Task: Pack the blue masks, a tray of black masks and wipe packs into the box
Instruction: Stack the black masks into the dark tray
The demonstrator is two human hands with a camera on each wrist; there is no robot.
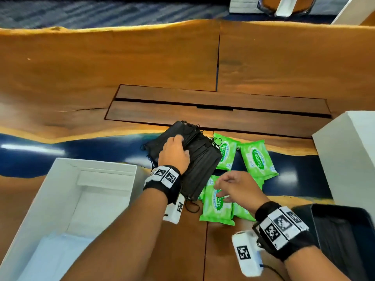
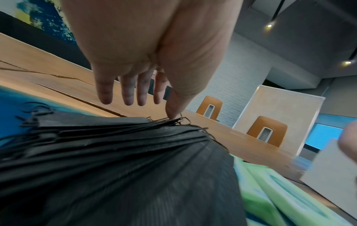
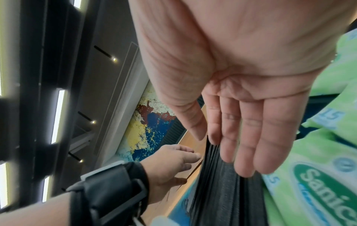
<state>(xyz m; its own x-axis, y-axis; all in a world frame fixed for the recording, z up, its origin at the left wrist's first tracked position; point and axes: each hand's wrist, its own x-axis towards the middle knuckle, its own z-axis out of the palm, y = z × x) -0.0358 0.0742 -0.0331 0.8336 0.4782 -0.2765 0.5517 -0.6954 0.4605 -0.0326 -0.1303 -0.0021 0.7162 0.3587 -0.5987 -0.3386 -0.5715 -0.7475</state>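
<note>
A fanned stack of black masks (image 1: 203,163) lies on the table between the open white box (image 1: 50,199) and several green wipe packs (image 1: 257,159). My left hand (image 1: 174,151) rests on top of the stack. In the left wrist view its fingers (image 2: 125,94) are straight and the thumb tip touches the stack (image 2: 115,168) at the ear loops. My right hand (image 1: 227,189) hovers open over the wipe packs (image 3: 318,175), with straight fingers (image 3: 245,145) at the near edge of the stack (image 3: 218,198). A pale blue layer (image 1: 52,252) lies in the box's near end.
A black tray (image 1: 324,207) with dark contents stands at the lower right, beside my right forearm. A tall white box piece (image 1: 349,155) stands at the right edge. A dark wooden inset panel (image 1: 213,106) runs across the table behind the masks.
</note>
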